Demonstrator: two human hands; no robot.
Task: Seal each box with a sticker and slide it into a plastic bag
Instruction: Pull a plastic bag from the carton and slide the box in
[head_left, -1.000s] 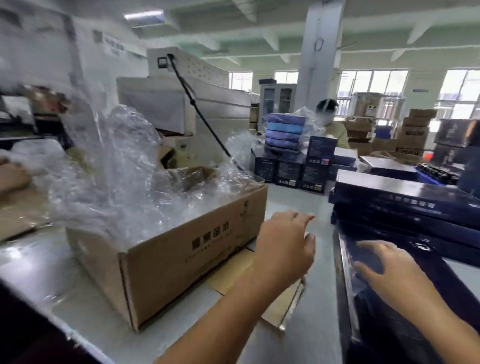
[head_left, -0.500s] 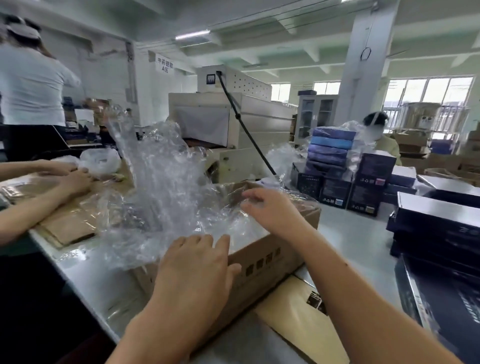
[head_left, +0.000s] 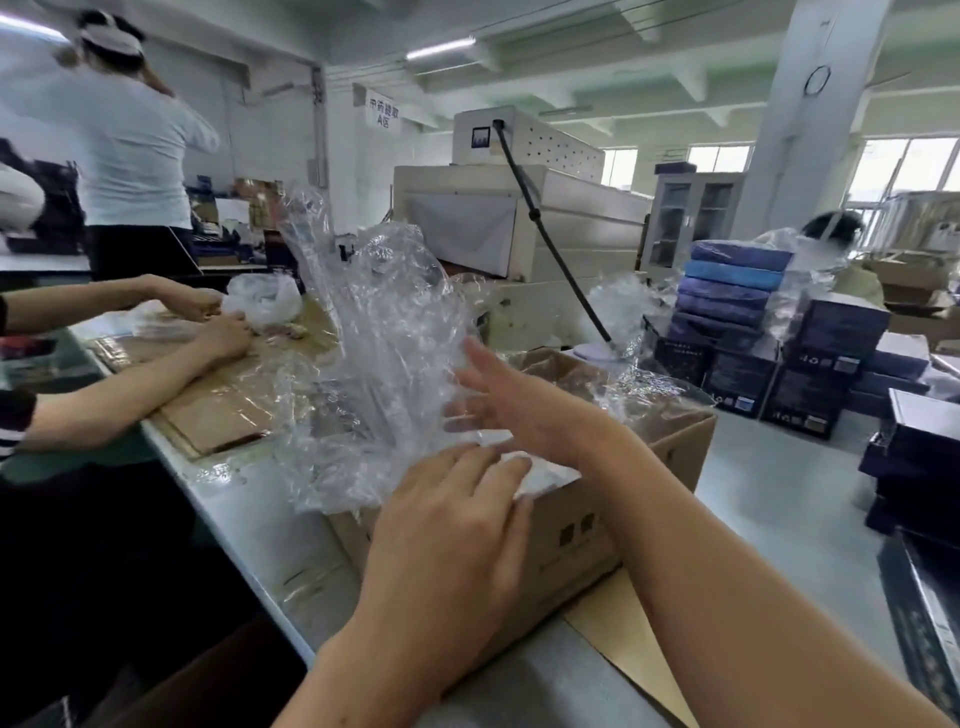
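Observation:
A brown cardboard carton (head_left: 670, 462) stands on the grey table (head_left: 779, 499), stuffed with crumpled clear plastic bags (head_left: 379, 332) that rise above its rim. My left hand (head_left: 452, 525) lies on the carton's near edge, fingertips pressing a bag flat. My right hand (head_left: 514, 400) reaches over the carton with fingers spread, touching the heap of bags. Dark blue boxes (head_left: 914, 452) are stacked at the right edge.
Another person's two hands (head_left: 218, 332) work on flat cardboard at the left. A person in white stands at the back left. A shrink-wrap machine (head_left: 519, 228) sits behind the carton. More blue and dark boxes (head_left: 737, 291) are stacked at the back right. Flat cardboard (head_left: 623, 639) lies under the carton.
My view turned left from the dark boxes toward the carton. Both hands came to the carton; my right hand moved from its far rim into the bag heap, my left settled on the near edge.

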